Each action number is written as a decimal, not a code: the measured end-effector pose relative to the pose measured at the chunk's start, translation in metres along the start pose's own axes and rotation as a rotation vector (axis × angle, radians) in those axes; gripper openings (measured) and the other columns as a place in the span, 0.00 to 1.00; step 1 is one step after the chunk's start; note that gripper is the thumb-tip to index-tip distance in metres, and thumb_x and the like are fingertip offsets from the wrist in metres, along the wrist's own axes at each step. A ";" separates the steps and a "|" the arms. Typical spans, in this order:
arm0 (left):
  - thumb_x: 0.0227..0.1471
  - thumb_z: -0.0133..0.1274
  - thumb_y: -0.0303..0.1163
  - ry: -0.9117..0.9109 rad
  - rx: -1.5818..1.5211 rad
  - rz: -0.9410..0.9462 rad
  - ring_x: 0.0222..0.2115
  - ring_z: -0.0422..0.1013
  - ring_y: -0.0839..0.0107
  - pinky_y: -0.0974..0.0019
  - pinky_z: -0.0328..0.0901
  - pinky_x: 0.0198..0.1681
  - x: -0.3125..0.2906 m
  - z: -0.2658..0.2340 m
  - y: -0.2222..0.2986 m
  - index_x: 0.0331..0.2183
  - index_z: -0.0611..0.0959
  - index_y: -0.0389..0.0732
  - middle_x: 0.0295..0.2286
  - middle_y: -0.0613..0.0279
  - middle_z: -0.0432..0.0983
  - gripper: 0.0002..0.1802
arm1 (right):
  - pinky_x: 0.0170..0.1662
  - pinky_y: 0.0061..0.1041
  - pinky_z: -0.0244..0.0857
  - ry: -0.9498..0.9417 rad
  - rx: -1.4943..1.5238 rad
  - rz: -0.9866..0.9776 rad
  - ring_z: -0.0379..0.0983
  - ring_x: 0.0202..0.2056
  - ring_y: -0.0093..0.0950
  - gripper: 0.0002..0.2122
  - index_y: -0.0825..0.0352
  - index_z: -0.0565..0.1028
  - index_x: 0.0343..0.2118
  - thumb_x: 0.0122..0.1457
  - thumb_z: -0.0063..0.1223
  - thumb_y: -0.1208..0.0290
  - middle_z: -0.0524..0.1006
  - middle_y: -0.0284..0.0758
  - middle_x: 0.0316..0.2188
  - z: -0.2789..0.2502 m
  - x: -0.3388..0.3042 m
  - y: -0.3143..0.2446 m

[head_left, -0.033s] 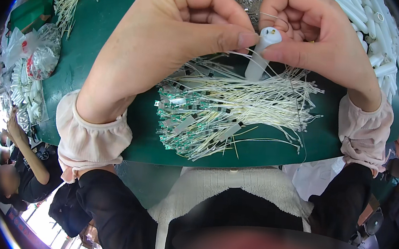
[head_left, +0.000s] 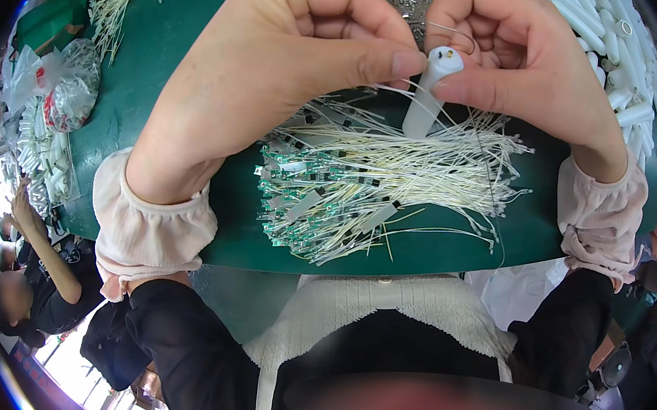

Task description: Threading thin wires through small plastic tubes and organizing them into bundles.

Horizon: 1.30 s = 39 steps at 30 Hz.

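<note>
Right hand [head_left: 531,82] is clasping white tube [head_left: 422,118]; left hand [head_left: 299,54] is apparently pinching wires [head_left: 393,89]; overpulling could be tearing them loose.

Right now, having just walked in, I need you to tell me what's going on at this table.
A person's right hand holds a white tube between thumb and fingers. The left hand has its thumb and forefinger together beside the tube's upper end; what they grip is unclear. Thin pale wires with small green boards lie heaped nearer the person's body, and more white tubes are piled at right.
</note>
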<state>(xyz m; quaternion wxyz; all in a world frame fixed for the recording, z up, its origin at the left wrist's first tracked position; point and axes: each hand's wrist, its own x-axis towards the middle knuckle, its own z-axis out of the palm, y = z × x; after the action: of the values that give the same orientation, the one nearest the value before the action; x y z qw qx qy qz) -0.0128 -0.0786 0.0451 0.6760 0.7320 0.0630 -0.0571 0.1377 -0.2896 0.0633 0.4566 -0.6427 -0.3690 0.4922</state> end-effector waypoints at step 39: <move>0.61 0.56 0.24 0.005 -0.725 -0.214 0.36 0.80 0.66 0.64 0.76 0.46 0.026 0.003 -0.007 0.36 0.80 0.34 0.37 0.54 0.81 0.03 | 0.27 0.10 0.57 0.375 -0.302 -0.235 0.65 0.27 0.08 0.05 0.70 0.72 0.38 0.65 0.57 0.77 0.74 0.25 0.29 0.005 0.001 0.008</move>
<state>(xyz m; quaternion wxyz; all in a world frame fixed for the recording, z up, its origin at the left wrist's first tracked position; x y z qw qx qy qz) 0.0113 -0.0806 0.0337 0.8813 0.4346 0.1568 -0.0997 0.1336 -0.2905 0.0551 0.4699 -0.7363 -0.4194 0.2472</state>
